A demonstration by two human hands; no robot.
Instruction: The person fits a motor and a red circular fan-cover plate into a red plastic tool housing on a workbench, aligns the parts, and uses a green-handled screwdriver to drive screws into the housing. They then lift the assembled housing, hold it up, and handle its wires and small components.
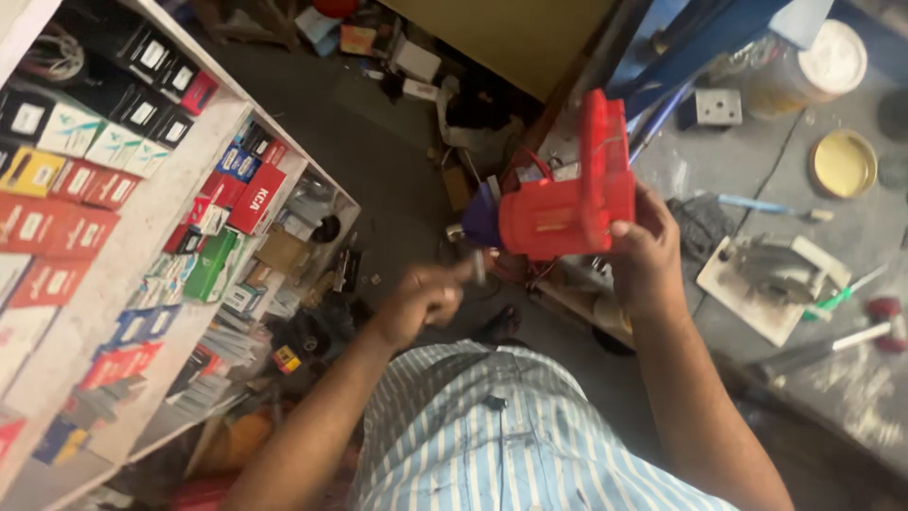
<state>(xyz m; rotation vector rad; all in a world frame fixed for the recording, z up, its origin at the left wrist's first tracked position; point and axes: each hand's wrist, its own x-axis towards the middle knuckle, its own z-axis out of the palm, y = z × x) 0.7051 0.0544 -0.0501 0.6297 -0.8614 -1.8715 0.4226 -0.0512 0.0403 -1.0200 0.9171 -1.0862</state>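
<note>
My right hand (645,254) grips a red plastic power-tool housing (567,199) from its right side and holds it up in front of me. A blue-purple part (482,218) and a metal tip stick out of the housing's left end, and thin wires show behind it. My left hand (424,298) is closed around a small slim tool (478,268), blurred by motion, just below and left of the housing. My striped shirt fills the lower middle.
White shelves (151,218) packed with red, black, blue and green boxes run along the left. On the right, a grey workbench (851,237) carries a circular-saw part (771,274), a gold lid (842,163), a jar and screwdrivers. The floor below is cluttered.
</note>
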